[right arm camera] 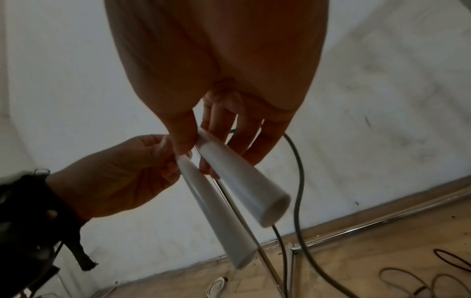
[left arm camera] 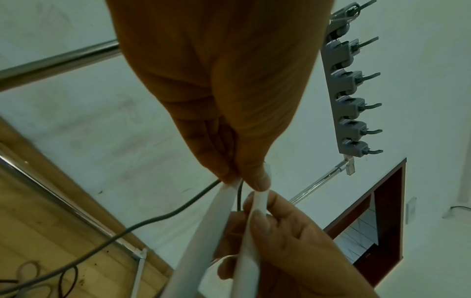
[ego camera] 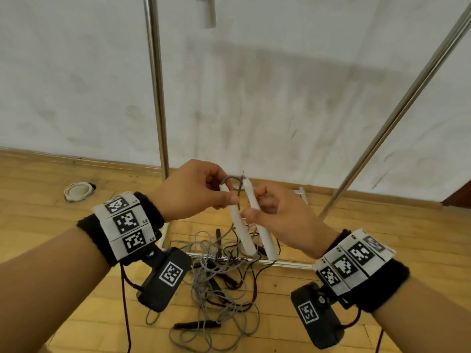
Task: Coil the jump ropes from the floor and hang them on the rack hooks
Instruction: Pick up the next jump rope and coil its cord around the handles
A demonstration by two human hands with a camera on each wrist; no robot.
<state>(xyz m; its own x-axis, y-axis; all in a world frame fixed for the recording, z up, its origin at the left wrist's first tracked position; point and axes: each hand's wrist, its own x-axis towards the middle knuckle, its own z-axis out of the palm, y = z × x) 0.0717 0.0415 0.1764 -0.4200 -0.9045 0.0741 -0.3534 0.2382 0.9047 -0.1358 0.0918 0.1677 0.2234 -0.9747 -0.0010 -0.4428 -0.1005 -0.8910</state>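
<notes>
Both hands are raised in front of the rack, each with one white handle of a grey-corded jump rope. My left hand (ego camera: 228,193) pinches the top of the left handle (ego camera: 240,230) between thumb and fingers; the left wrist view shows this pinch at the left hand (left arm camera: 243,180) on the handle (left arm camera: 216,221). My right hand (ego camera: 253,206) pinches the right handle (ego camera: 265,233); in the right wrist view the right hand (right arm camera: 201,139) holds that handle (right arm camera: 242,177). The handles hang side by side. The grey cord (ego camera: 230,178) loops from their tops down to the floor.
A tangle of grey and dark ropes (ego camera: 221,278) with black handles (ego camera: 196,324) lies on the wooden floor below my hands. The rack's metal poles (ego camera: 158,98) and base bar (ego camera: 283,262) stand ahead. A row of grey hooks (left arm camera: 351,96) hangs up high. A white coil (ego camera: 77,191) lies left.
</notes>
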